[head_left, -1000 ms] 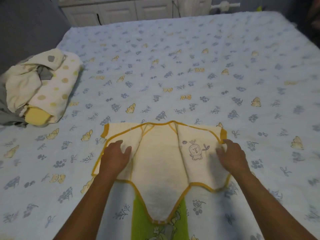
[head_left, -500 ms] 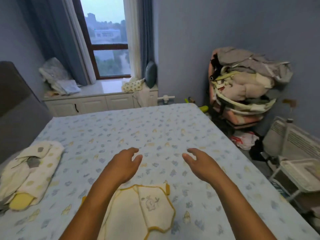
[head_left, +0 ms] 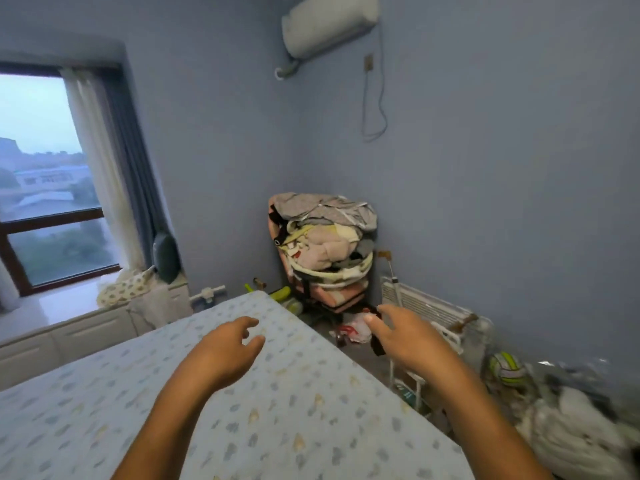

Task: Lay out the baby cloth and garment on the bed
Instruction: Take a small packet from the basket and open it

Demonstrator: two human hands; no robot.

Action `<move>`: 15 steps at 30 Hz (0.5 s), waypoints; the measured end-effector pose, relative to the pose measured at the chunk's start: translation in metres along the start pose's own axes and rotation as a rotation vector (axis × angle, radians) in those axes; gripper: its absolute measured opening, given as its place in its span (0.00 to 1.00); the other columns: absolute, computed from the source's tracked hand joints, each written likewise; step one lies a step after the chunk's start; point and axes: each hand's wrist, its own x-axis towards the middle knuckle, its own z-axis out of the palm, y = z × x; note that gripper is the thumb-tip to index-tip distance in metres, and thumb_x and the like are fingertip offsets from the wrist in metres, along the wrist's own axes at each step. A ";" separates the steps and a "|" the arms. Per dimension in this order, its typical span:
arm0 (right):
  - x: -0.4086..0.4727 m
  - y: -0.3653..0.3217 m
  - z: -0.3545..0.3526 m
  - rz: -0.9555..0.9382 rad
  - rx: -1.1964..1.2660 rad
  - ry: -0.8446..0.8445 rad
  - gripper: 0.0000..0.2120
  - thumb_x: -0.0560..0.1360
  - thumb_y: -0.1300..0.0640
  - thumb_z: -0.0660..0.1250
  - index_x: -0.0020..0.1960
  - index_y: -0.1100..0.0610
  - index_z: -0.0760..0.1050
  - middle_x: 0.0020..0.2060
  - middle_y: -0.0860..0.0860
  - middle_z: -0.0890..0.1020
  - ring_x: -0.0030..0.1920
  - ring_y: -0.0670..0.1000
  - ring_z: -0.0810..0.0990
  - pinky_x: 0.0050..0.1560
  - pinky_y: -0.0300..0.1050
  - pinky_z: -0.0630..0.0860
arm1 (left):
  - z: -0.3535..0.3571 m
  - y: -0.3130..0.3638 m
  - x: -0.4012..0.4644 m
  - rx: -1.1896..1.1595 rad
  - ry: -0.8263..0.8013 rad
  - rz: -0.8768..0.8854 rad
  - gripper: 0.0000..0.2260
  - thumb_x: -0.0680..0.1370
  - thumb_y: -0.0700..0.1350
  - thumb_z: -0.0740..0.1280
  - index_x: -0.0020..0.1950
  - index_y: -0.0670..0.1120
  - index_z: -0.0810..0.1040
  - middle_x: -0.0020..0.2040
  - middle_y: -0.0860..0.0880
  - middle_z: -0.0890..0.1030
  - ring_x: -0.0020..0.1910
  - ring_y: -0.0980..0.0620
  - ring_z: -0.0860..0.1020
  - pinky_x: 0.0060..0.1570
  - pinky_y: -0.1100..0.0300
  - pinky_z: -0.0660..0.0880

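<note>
Over bed, both hands open, empty

Both my bare arms reach forward; my left hand and right hand hang empty, fingers loosely spread.

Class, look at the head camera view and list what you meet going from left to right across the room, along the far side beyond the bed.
window → curtain → heap of clothes on the chair → white radiator panel → striped ball
</note>
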 end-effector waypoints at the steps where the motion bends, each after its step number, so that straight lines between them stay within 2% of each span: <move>1: -0.001 0.014 -0.016 0.013 0.007 0.013 0.30 0.77 0.35 0.54 0.74 0.50 0.65 0.72 0.50 0.71 0.70 0.55 0.70 0.66 0.53 0.69 | 0.006 0.022 0.003 0.004 -0.011 0.018 0.21 0.80 0.56 0.61 0.72 0.55 0.68 0.68 0.49 0.76 0.64 0.49 0.75 0.57 0.57 0.72; 5: -0.001 0.073 -0.077 0.027 0.032 0.073 0.29 0.77 0.36 0.55 0.73 0.51 0.67 0.72 0.51 0.71 0.70 0.55 0.70 0.67 0.52 0.68 | 0.040 0.112 0.015 0.007 -0.024 0.073 0.22 0.79 0.55 0.63 0.72 0.53 0.69 0.67 0.49 0.77 0.63 0.49 0.76 0.58 0.55 0.74; 15: 0.041 0.246 -0.215 0.063 0.053 0.119 0.29 0.78 0.37 0.55 0.73 0.51 0.66 0.71 0.53 0.72 0.69 0.57 0.71 0.67 0.54 0.70 | 0.144 0.318 0.047 -0.041 -0.060 0.098 0.23 0.78 0.56 0.65 0.71 0.51 0.70 0.67 0.47 0.77 0.62 0.48 0.76 0.53 0.57 0.73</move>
